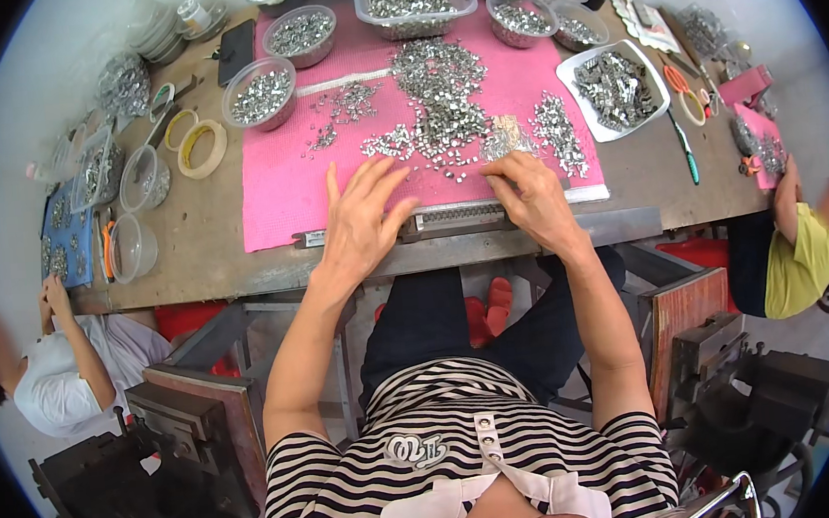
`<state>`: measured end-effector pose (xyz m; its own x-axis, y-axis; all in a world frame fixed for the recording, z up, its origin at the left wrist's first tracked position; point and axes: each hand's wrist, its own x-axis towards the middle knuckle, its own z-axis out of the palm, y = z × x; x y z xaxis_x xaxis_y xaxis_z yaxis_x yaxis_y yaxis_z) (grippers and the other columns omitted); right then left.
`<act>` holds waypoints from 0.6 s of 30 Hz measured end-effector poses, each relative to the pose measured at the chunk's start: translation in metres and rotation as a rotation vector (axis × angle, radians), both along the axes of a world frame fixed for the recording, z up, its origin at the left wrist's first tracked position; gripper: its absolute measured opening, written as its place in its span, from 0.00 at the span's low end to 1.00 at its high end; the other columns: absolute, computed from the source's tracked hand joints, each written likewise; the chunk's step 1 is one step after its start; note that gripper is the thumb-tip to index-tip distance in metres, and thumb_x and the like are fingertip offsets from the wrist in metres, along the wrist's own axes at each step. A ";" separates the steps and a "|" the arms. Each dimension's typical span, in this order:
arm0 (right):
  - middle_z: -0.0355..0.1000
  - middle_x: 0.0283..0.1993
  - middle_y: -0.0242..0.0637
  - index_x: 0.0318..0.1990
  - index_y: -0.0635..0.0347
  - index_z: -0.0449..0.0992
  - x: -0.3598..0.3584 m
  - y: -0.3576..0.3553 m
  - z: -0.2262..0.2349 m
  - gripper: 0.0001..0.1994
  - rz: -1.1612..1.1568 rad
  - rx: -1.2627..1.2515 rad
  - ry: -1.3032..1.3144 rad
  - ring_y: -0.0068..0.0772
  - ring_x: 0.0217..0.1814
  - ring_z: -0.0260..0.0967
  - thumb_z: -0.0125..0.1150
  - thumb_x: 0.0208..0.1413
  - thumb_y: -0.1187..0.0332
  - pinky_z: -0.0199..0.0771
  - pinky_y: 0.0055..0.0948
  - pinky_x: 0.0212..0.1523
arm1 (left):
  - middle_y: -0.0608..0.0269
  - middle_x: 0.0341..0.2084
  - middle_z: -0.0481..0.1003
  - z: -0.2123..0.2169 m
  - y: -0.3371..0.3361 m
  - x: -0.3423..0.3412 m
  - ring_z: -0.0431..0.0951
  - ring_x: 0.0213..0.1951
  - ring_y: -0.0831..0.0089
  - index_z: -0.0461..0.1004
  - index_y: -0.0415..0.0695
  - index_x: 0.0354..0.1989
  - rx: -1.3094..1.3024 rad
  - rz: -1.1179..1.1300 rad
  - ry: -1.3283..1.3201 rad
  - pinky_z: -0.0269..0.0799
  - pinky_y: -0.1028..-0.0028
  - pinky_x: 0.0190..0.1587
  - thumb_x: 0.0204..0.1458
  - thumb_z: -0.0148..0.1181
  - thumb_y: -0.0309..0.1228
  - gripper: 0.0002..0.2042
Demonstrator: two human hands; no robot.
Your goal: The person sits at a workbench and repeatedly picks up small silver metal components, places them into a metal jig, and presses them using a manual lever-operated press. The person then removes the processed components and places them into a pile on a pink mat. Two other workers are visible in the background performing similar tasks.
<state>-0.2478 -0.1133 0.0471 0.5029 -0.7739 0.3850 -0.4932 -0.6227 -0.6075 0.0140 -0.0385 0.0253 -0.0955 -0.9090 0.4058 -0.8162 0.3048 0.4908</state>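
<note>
My left hand [361, 216] rests over the front of the pink mat [278, 197], its fingers spread and nothing visible in them. My right hand [532, 197] is curled, thumb and forefinger close together beside a small heap of thin silvery pieces [506, 141]; whatever they pinch is too small to make out. Between the hands, along the table's front edge, lies a narrow dark metal bar with a slotted face [456, 219]. Just beyond the fingers spreads a pile of small shiny metal pieces [449, 125], with another heap of metal pieces [558, 133] to the right.
Plastic tubs of metal parts [300, 36] and a large clear box [416, 10] line the back. A white tray of metal parts [613, 92] stands right, near a teal-handled tool [687, 152] and scissors [686, 93]. Tape rolls [201, 149] lie left. Two people sit at either side.
</note>
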 end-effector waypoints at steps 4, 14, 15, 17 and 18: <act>0.71 0.34 0.41 0.41 0.61 0.83 0.011 -0.002 -0.011 0.06 0.013 -0.063 0.030 0.46 0.41 0.71 0.64 0.57 0.76 0.70 0.43 0.45 | 0.68 0.35 0.78 -0.007 -0.035 -0.011 0.75 0.44 0.68 0.83 0.47 0.37 -0.164 -0.048 0.066 0.58 0.53 0.58 0.54 0.70 0.30 0.05; 0.70 0.33 0.39 0.37 0.60 0.81 0.022 -0.017 -0.023 0.04 0.050 -0.174 0.110 0.44 0.36 0.70 0.68 0.55 0.73 0.67 0.42 0.42 | 0.67 0.31 0.74 -0.012 -0.057 -0.018 0.73 0.42 0.65 0.83 0.49 0.36 -0.144 -0.007 -0.103 0.57 0.53 0.59 0.54 0.70 0.32 0.05; 0.70 0.33 0.39 0.37 0.60 0.80 0.023 -0.019 -0.022 0.04 0.062 -0.168 0.123 0.44 0.36 0.70 0.68 0.55 0.73 0.67 0.42 0.42 | 0.67 0.31 0.74 -0.012 -0.058 -0.019 0.73 0.42 0.65 0.83 0.49 0.36 -0.145 -0.005 -0.106 0.57 0.53 0.59 0.54 0.70 0.32 0.05; 0.71 0.33 0.39 0.36 0.61 0.79 0.023 -0.020 -0.021 0.04 0.075 -0.161 0.143 0.44 0.37 0.71 0.69 0.55 0.73 0.66 0.42 0.42 | 0.67 0.31 0.74 -0.011 -0.056 -0.019 0.73 0.42 0.65 0.83 0.49 0.36 -0.146 -0.010 -0.108 0.57 0.52 0.59 0.54 0.70 0.32 0.05; 0.71 0.33 0.39 0.36 0.61 0.79 0.022 -0.019 -0.022 0.04 0.076 -0.159 0.150 0.43 0.37 0.71 0.69 0.55 0.73 0.66 0.41 0.42 | 0.67 0.31 0.74 -0.011 -0.054 -0.019 0.73 0.41 0.65 0.82 0.48 0.36 -0.146 -0.018 -0.107 0.57 0.52 0.59 0.54 0.70 0.32 0.05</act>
<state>-0.2256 -0.1326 0.0248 0.6182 -0.6668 0.4162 -0.5183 -0.7438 -0.4221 -0.0049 -0.0921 0.0139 -0.1606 -0.8389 0.5201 -0.8553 0.3813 0.3508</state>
